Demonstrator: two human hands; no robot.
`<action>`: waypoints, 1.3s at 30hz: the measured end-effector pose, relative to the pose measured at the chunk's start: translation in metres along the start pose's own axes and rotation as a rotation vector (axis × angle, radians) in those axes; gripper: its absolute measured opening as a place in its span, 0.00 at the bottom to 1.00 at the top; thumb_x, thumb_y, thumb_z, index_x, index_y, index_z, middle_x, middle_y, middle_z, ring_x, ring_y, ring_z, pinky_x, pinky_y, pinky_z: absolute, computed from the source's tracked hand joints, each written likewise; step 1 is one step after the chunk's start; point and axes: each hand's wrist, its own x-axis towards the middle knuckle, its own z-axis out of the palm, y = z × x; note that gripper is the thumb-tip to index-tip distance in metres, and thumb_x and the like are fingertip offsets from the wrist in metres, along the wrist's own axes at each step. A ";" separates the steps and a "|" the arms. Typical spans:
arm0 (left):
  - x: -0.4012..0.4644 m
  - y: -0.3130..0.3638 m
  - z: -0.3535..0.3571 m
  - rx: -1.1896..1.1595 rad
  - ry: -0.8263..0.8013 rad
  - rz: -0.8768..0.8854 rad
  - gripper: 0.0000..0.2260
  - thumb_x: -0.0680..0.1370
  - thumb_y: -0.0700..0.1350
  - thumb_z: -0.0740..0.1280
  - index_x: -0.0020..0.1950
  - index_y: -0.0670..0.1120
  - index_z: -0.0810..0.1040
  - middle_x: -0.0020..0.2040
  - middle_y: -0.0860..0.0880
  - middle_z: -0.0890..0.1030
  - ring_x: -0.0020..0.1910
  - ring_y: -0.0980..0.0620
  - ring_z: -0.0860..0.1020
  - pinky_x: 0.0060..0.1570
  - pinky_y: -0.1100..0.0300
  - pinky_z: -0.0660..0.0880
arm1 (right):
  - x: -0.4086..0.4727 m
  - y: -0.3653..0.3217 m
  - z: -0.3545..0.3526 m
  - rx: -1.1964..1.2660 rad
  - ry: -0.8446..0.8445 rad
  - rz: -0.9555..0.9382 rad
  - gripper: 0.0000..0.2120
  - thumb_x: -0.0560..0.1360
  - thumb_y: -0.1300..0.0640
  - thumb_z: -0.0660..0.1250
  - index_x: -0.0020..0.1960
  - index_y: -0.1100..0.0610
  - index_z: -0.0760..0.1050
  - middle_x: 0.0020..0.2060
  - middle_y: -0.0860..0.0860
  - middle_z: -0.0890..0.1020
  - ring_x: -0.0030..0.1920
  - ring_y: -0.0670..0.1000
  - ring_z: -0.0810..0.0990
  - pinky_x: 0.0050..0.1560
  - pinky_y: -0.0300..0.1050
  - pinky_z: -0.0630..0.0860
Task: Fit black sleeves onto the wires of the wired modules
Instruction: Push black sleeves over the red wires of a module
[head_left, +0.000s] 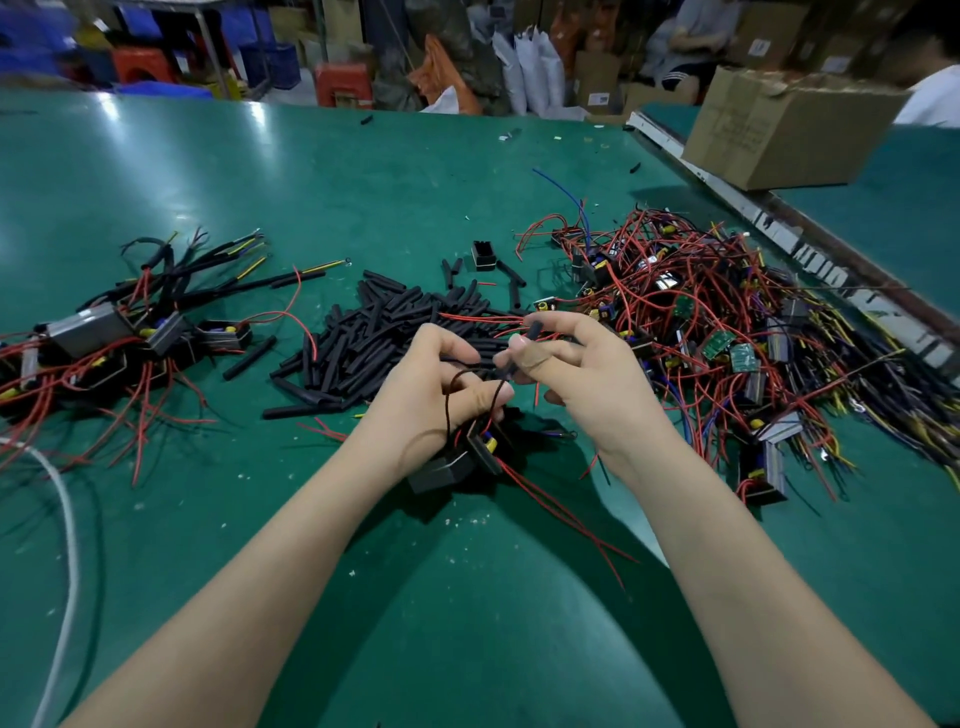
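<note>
Your left hand (457, 384) grips the wired module (452, 462) above the bench (208, 171), steadying its dark wire (470, 376). Your right hand (576, 364) pinches a black sleeve (522, 348) end-on, lined up to slide over that wire.

- The single head-worn camera is looking forward and down from the person's own eye height, onto a green table (208, 171).
- It is sitting close, both forearms filling the lower frame.
- Its wide lens is bending the far table edge; stacked cardboard boxes (789, 130) are showing beyond.
</note>
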 end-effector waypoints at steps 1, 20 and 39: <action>-0.001 0.001 0.001 -0.016 -0.005 0.012 0.13 0.74 0.42 0.71 0.47 0.48 0.66 0.30 0.52 0.82 0.31 0.60 0.78 0.34 0.70 0.71 | 0.000 -0.001 -0.001 0.008 -0.002 -0.004 0.11 0.75 0.55 0.70 0.55 0.53 0.73 0.37 0.46 0.86 0.38 0.41 0.82 0.32 0.28 0.70; -0.003 -0.005 -0.007 0.215 -0.474 -0.076 0.19 0.67 0.54 0.76 0.55 0.55 0.76 0.40 0.51 0.82 0.35 0.58 0.75 0.39 0.58 0.75 | 0.003 0.001 -0.006 0.109 0.121 -0.116 0.10 0.73 0.63 0.72 0.51 0.55 0.74 0.37 0.50 0.86 0.46 0.48 0.84 0.57 0.46 0.76; -0.001 0.000 -0.022 0.180 -0.360 -0.046 0.19 0.68 0.50 0.77 0.55 0.56 0.74 0.52 0.54 0.79 0.47 0.59 0.79 0.51 0.60 0.75 | 0.000 0.003 -0.017 -0.013 0.180 -0.187 0.08 0.75 0.63 0.69 0.45 0.51 0.76 0.36 0.51 0.85 0.41 0.48 0.82 0.53 0.49 0.76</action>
